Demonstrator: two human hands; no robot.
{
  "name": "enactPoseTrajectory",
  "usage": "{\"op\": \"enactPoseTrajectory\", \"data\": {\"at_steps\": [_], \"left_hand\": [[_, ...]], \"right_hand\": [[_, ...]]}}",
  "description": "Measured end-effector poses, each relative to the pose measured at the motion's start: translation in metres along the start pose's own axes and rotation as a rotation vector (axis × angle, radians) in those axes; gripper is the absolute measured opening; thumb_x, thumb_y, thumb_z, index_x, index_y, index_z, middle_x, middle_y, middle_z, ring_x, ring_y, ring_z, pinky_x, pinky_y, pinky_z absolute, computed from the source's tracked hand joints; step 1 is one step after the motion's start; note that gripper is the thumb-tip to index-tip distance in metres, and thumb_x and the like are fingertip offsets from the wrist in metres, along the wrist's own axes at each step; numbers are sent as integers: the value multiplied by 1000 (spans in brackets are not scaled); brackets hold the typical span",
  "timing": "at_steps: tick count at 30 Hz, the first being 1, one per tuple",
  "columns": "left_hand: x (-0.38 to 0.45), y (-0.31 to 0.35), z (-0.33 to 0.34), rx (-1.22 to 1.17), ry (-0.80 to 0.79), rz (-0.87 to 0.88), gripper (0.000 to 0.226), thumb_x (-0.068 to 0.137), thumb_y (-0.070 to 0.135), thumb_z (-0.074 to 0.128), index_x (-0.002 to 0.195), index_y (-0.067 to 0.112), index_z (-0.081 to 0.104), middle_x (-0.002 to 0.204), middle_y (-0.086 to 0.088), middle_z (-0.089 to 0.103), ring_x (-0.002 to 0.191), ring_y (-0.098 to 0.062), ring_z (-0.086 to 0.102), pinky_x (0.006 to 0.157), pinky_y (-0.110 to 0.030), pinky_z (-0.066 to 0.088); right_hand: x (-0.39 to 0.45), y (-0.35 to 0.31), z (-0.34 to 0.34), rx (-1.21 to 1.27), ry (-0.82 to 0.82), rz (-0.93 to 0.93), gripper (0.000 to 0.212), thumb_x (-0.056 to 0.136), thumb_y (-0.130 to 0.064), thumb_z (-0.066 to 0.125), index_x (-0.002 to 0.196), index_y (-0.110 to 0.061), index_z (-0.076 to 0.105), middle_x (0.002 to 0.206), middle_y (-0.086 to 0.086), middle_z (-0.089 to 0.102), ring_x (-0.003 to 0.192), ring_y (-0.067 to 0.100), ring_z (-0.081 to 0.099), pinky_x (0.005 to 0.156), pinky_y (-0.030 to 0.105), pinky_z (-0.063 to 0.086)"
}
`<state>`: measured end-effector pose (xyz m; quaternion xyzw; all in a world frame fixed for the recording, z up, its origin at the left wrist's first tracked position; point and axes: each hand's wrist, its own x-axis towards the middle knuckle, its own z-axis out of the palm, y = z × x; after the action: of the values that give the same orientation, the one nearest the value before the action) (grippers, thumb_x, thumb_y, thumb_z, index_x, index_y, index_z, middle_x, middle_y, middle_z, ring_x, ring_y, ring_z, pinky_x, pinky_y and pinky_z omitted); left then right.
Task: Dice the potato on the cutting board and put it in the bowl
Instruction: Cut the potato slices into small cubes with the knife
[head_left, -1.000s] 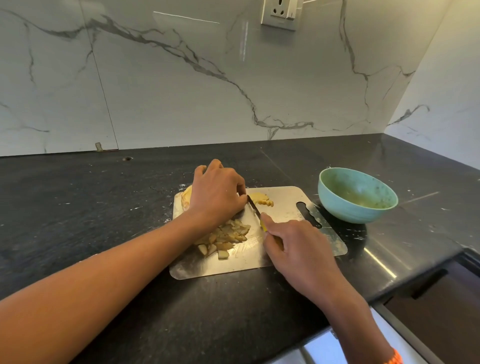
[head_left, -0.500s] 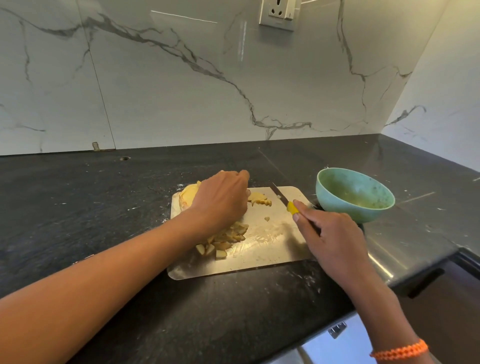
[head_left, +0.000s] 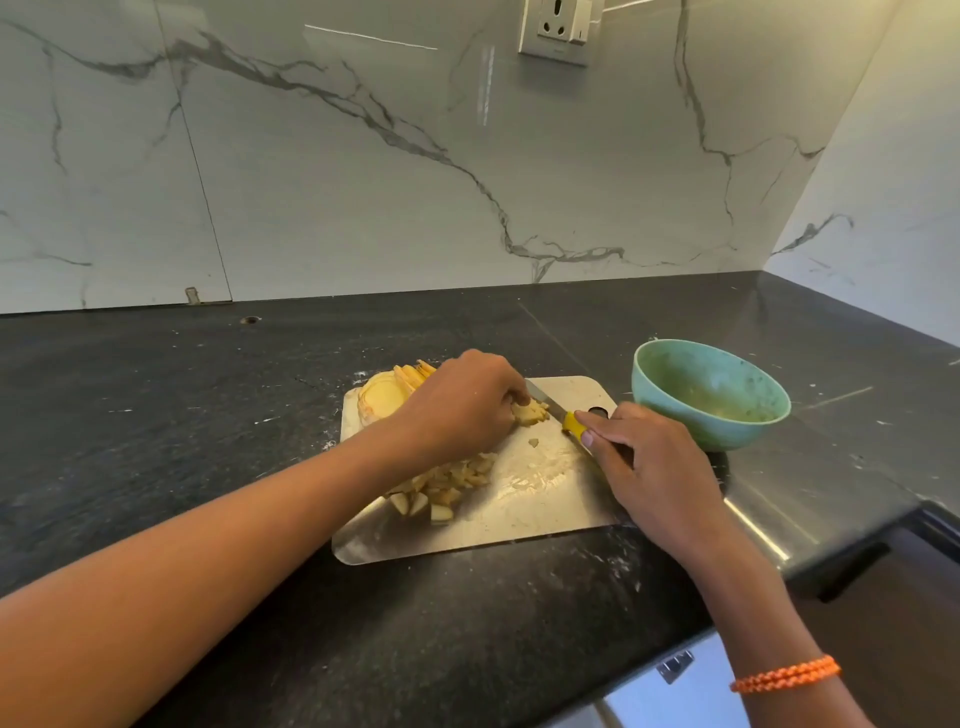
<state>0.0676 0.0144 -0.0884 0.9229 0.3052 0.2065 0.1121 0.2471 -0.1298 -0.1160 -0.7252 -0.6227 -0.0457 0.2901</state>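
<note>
In the head view, a dark stone counter (head_left: 156, 415) is seen under a white marble-veined wall, with a wall socket (head_left: 558, 28) at 12 o'clock, cut off by the top edge. A metal cutting board (head_left: 519, 525) lies at the centre of the counter. A teal bowl (head_left: 670, 395) stands at 3 o'clock of the board, just beside its far right corner, and pale smears are seen inside it. An orange bracelet (head_left: 784, 673) is worn on the right wrist.

The board's left half is crossed and partly covered by the left forearm. The potato is spread over the board: an uncut pale yellow chunk with slices (head_left: 387, 397) at 10 o'clock, a heap of dice (head_left: 447, 486) at 7 o'clock, and a small clump of strips (head_left: 530, 413) near the middle.

The left hand (head_left: 462, 410) rests on the strips with curled fingers pinching them. The right hand (head_left: 649, 467) is wrapped around the yellow handle of a knife (head_left: 563, 418), whose blade lies against the strips. The handle is largely hidden by the fingers, and the blade tip is hidden behind the left hand. Part of the heap is covered by the left wrist.
</note>
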Motion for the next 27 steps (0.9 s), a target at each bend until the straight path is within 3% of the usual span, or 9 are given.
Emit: {"op": "enactPoseTrajectory", "data": {"at_steps": [3,6,8,11,13,17,22,25,27], "left_hand": [[4,-7,-11,-141,40,-72,34,98,5,54,103,23,83,93,11,77,66,-12,69,62,-26,60],[9,-20,-20,-224,130,-133,34,95,3,57,94,24,84,82,9,76,66,-13,73,68,-39,65],[10,-27,-25,-221,172,-160,33,97,3,57,95,22,84,82,8,76,67,-9,72,66,-31,63],[10,-36,-29,-200,232,-179,32,100,5,56,95,22,84,82,8,74,61,-6,64,52,-10,44],[10,-42,-31,-187,276,-190,33,101,7,56,94,24,83,80,9,73,54,-8,59,48,-10,39],[10,-54,-35,-150,213,-190,28,100,11,62,95,29,83,83,14,72,54,-9,55,51,-17,39],[9,-67,-41,-146,30,-161,15,100,26,68,106,29,82,100,12,71,85,-6,65,73,-23,54],[9,-75,-42,-174,-83,-163,15,99,33,70,108,29,82,105,10,74,93,-7,67,86,-30,60],[9,-78,-41,-184,-111,-168,17,99,34,71,110,29,82,108,9,75,97,-10,67,86,-29,59]], "right_hand": [[-3,0,-1,172,-57,-31,33,102,-33,61,135,-32,65,80,-7,56,78,13,53,67,46,48],[-8,-6,-1,283,-113,-88,33,102,-31,62,135,-33,65,81,-7,57,79,15,55,69,48,47],[-13,-14,1,325,-153,-136,32,102,-32,62,134,-33,65,83,-7,59,80,16,57,70,48,48],[-18,-20,1,378,-189,-169,31,102,-32,62,133,-33,67,84,-6,60,81,17,58,70,47,47],[-18,-18,0,406,-168,-143,31,102,-32,62,133,-33,67,85,-6,61,84,17,59,73,45,48],[-16,-17,3,372,-146,-127,33,102,-31,62,134,-33,66,86,-7,61,85,15,60,72,43,49],[-17,-17,0,450,-142,-155,32,101,-26,65,131,-34,69,85,-8,61,83,17,59,70,38,46],[-16,-15,-1,475,-75,-174,33,100,-18,67,130,-33,70,82,-5,60,79,19,58,67,41,45],[-16,-16,-2,487,-20,-195,33,99,-16,68,129,-29,71,82,-5,60,78,18,58,65,37,46]]}}
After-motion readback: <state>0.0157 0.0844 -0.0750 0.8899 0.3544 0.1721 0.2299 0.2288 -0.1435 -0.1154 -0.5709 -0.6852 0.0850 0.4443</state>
